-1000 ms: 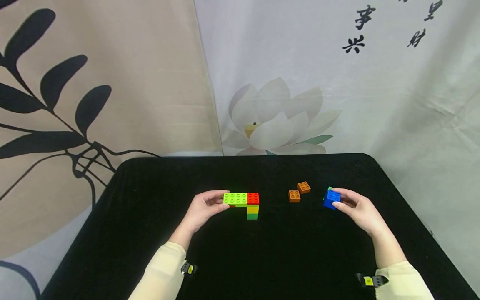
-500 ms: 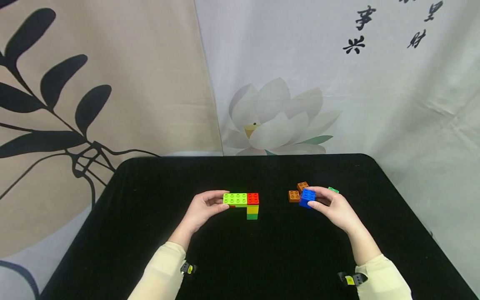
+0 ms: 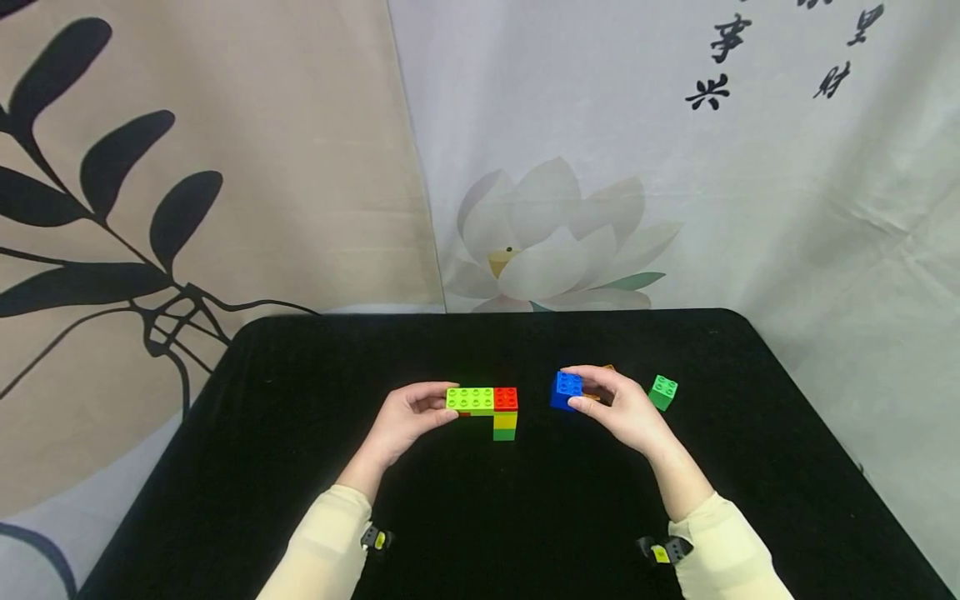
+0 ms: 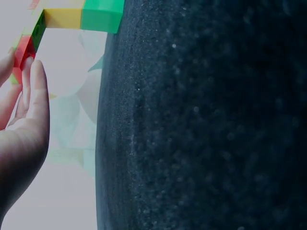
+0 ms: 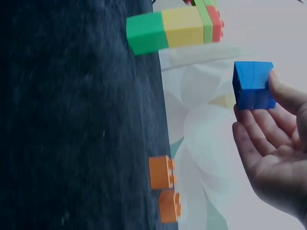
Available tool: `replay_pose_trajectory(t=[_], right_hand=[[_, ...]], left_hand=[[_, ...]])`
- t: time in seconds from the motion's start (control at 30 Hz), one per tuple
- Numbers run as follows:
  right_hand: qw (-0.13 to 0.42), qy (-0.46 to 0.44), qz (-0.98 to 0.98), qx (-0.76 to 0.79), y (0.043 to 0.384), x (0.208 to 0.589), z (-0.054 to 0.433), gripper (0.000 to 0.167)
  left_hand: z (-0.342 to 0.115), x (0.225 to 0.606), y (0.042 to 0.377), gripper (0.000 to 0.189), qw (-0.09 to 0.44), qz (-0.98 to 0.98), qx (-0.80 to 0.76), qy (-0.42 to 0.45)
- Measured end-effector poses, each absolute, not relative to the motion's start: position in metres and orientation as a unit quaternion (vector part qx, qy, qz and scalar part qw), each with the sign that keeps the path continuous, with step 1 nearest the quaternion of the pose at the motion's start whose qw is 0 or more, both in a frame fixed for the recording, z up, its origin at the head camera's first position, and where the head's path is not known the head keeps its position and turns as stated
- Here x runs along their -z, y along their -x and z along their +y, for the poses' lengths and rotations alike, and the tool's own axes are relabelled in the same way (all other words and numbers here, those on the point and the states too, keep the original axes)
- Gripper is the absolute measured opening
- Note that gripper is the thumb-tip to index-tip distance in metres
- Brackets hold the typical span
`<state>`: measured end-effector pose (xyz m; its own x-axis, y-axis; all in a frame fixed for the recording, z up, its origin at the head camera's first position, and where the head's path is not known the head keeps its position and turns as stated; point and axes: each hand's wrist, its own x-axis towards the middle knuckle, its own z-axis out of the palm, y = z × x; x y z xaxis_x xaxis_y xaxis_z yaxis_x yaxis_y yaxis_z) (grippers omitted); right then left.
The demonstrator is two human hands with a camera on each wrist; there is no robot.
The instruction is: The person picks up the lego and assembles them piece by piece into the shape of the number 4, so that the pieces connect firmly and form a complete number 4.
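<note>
My left hand (image 3: 405, 422) pinches the left end of a block structure. Its top is a long lime-green block (image 3: 470, 398) with a red block (image 3: 506, 398) at the right end. Beneath the right end, a yellow block (image 5: 184, 28) sits on a green block (image 5: 146, 33) that stands on the table. A red block (image 4: 23, 50) also shows under the lime end, by the left fingertips. Right of the structure, my right hand (image 3: 626, 412) pinches a blue block (image 3: 566, 390) between thumb and fingers. In the right wrist view the blue block (image 5: 254, 85) is off the table, apart from the structure.
Two orange blocks (image 5: 160, 172) stand on the black table (image 3: 525, 517), mostly hidden behind my right hand in the head view. A loose green block (image 3: 663, 392) stands right of that hand. A printed cloth (image 3: 337, 167) hangs behind the table.
My right hand has carried the blue block leftward, past the orange blocks toward the structure. The loose green block has come into view. My left hand and the structure have stayed put.
</note>
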<state>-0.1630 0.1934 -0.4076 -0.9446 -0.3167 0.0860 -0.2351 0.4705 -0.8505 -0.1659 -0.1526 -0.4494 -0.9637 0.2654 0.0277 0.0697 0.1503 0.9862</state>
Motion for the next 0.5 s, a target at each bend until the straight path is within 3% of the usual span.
replay_pose_trajectory(t=[0.5], right_hand=[[0.029,0.211,0.846,0.488,0.166,0.402,0.161,0.040]], left_hand=[[-0.152,0.450,0.166,0.040,0.076,0.754,-0.642,-0.112]])
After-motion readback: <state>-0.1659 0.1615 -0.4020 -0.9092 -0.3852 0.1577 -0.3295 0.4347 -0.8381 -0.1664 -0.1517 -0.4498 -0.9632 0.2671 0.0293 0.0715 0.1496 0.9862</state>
